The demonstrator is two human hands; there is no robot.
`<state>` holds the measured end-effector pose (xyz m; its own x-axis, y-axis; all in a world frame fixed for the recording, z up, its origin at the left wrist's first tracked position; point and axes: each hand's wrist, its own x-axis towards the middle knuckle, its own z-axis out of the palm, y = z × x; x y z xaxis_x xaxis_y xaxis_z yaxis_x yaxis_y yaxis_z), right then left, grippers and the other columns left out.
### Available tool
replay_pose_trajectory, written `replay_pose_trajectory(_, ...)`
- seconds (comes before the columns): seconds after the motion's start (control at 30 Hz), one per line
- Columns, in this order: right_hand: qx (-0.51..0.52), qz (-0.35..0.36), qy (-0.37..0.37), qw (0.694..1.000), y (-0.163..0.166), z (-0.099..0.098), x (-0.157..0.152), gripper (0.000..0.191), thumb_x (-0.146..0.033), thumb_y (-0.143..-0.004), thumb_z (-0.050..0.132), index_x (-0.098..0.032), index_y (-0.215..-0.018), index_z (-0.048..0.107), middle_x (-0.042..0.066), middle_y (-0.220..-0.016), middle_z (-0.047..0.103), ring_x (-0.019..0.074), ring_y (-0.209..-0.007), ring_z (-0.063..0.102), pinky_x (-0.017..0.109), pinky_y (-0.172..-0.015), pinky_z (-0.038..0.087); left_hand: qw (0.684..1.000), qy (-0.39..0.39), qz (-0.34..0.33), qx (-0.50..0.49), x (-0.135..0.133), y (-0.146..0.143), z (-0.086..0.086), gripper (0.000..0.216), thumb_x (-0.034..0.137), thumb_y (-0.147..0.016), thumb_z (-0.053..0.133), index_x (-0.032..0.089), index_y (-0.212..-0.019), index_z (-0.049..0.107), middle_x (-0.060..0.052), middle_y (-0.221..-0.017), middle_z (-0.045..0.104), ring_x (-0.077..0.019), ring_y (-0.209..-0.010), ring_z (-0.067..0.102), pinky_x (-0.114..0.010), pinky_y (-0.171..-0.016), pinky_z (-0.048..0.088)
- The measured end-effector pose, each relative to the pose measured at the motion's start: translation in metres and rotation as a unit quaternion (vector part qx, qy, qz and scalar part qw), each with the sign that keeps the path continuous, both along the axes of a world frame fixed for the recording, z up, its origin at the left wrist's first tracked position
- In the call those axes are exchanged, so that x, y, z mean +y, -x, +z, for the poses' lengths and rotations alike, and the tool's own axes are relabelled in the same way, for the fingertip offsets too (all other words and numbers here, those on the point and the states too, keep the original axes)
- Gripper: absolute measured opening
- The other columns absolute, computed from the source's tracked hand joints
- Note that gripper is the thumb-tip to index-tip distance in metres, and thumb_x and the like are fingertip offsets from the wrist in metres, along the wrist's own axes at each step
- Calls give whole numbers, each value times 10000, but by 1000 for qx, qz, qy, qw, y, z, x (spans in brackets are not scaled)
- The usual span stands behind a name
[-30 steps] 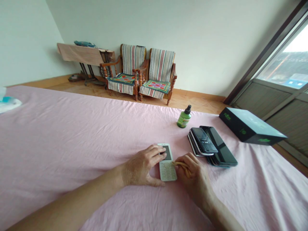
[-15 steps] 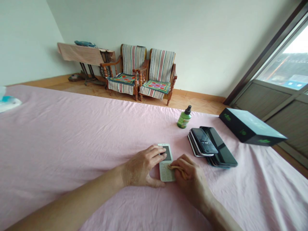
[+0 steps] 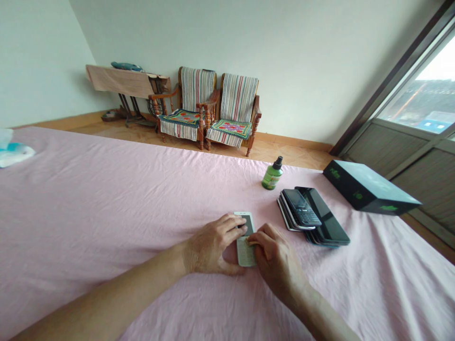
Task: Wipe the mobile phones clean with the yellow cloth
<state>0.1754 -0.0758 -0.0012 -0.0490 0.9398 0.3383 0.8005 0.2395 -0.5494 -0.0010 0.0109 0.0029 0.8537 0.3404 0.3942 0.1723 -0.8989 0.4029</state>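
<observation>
A white flip phone [image 3: 245,257] lies opened flat on the pink sheet, screen half away from me and keypad half toward me. My left hand [image 3: 215,244] holds it down from the left, fingertips on the dark screen and thumb by the lower edge. Pinched in my right hand [image 3: 279,258] is a small tan cloth [image 3: 251,243], mostly hidden by the fingers, pressed against the upper part of the keypad. The right knuckles cover the phone's right side.
Right of my hands are a stack of phones [image 3: 300,210] and a dark tablet [image 3: 327,220]. Behind them stand a green spray bottle [image 3: 272,175] and a black box [image 3: 369,187]. A white-and-blue packet [image 3: 16,154] lies far left. Two wooden chairs [image 3: 232,102] stand beyond the bed.
My right hand has shifted slightly left and away from me over the keypad, and less of the cloth shows. My left hand stays nearly in place on the flip phone.
</observation>
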Motion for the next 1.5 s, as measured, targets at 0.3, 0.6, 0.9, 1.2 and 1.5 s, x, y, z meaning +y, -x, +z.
replay_pose_trajectory(0.3, 28, 24, 22, 999, 16, 5, 6, 269, 39, -682, 449, -186, -701, 595, 26, -784, 554, 167, -753, 514, 267, -656, 365, 1000, 13, 1, -3, 1, 1, -3, 761, 450, -588, 824, 95, -1211, 567, -189, -1256, 565, -329, -1216, 477, -466, -1055, 393)
replay_pose_trajectory(0.6, 109, 27, 2, 994, -4, -1, 5, 256, -20, -795, 455, -188, -806, 647, 23, -812, 547, 143, -723, 538, 245, -639, 409, 1000, -1, 1, 0, 1, 2, -5, 772, 492, -611, 800, 67, -1214, 572, -221, -1255, 562, -348, -1219, 472, -484, -1036, 405)
replay_pose_trajectory(0.9, 23, 83, 5, 996, -4, 4, 5, 277, -15, -832, 430, -193, -844, 641, 38, -855, 543, 172, -795, 523, 282, -688, 403, 1000, 14, -2, -11, 0, 1, -2, 748, 483, -622, 796, 84, -1213, 569, -203, -1249, 565, -333, -1210, 477, -465, -1042, 403)
replay_pose_trajectory(1.2, -56, 80, 4, 995, 4, 13, -2, 233, -37, -853, 462, -179, -782, 633, 40, -814, 543, 165, -748, 492, 277, -670, 381, 1000, 13, -3, -7, 1, 2, -3, 741, 468, -612, 811, 67, -1191, 580, -201, -1250, 564, -331, -1204, 480, -461, -1049, 398)
replay_pose_trajectory(1.5, -11, -1, -11, 1000, -8, 11, -7, 241, -26, -801, 444, -180, -719, 610, 26, -744, 527, 152, -676, 520, 267, -618, 386, 1000, 4, 2, -6, 1, 3, -3, 749, 511, -631, 788, 84, -1208, 576, -217, -1263, 561, -347, -1229, 468, -498, -1041, 395)
